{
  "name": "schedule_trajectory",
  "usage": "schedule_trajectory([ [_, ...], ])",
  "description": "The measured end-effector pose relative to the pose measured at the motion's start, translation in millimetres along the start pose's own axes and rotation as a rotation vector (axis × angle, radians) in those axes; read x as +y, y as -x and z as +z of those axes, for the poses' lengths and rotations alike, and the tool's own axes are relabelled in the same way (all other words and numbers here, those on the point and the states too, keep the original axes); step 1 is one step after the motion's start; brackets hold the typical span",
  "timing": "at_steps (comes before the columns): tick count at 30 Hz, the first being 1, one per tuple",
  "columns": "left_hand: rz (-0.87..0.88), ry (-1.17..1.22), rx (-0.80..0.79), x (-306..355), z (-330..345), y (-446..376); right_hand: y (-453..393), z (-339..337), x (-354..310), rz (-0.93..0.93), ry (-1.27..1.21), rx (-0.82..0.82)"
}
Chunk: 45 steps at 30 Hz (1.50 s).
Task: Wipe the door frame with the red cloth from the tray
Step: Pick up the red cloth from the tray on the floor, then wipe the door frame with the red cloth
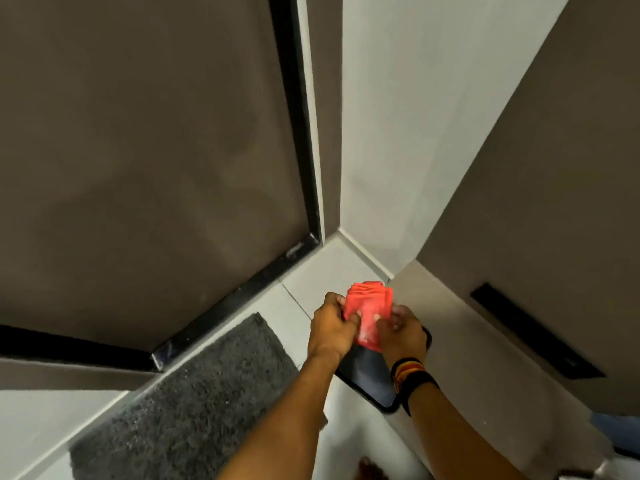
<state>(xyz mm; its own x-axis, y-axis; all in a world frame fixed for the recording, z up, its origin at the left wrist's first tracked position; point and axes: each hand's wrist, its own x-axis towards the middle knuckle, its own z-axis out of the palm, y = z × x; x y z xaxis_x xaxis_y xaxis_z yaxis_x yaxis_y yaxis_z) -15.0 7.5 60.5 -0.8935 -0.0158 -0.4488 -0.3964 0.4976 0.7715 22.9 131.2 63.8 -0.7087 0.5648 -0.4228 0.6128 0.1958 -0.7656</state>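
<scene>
Head camera is looking steeply down into a corner of a tiled floor [311, 268], where a brown door [138, 150] is meeting a pale wall [398, 133]. A black door frame [294, 116] is running down the door's right edge and turning along its bottom edge toward the lower left.

Both of the person's bare arms are reaching forward from the bottom of the view. The left hand [332, 329] is pinching the left side of the red cloth [369, 306], with its thumb lying on top of the fabric. The right hand [403, 332] is gripping the cloth's right side, fingers curled over it, and is wearing a black, red and yellow wristband [410, 372]. The red cloth is folded into a thick bundle and is being held up between the two hands, clear of the floor.

Directly beneath the hands and cloth, a dark tray [374, 379] with rounded corners is lying on the floor, close to a second brown panel [536, 254] on the right; whether they touch is unclear. A grey doormat [194, 393] is lying just left of the tray, its far edge near the bottom run of the door frame. The cloth is being held well apart from the frame.
</scene>
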Motion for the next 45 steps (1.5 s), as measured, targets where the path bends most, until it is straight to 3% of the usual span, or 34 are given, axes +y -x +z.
schedule_trajectory([
  [14,0.555,0.143,0.442,251.2,-317.2,130.2,196.0,-59.0,-375.6,-0.631,-0.177,0.077],
  [19,0.687,0.147,0.631,299.1,-433.7,193.1,280.4,-50.1,-480.8,-0.874,-0.233,0.068],
  [24,0.713,0.121,0.853,282.7,-567.8,274.4,398.3,2.8,-552.3,-1.086,-0.317,-0.044],
  [31,0.635,-0.013,0.985,191.5,-710.5,381.4,547.8,96.3,-571.1,-1.224,-0.34,-0.311],
  [38,0.473,-0.013,1.056,102.8,-766.6,406.4,616.7,179.6,-551.2,-1.228,-0.304,-0.425],
  [45,0.384,-0.01,1.06,52.9,-797.9,361.8,618.5,253.8,-542.5,-1.208,-0.258,-0.35],
])
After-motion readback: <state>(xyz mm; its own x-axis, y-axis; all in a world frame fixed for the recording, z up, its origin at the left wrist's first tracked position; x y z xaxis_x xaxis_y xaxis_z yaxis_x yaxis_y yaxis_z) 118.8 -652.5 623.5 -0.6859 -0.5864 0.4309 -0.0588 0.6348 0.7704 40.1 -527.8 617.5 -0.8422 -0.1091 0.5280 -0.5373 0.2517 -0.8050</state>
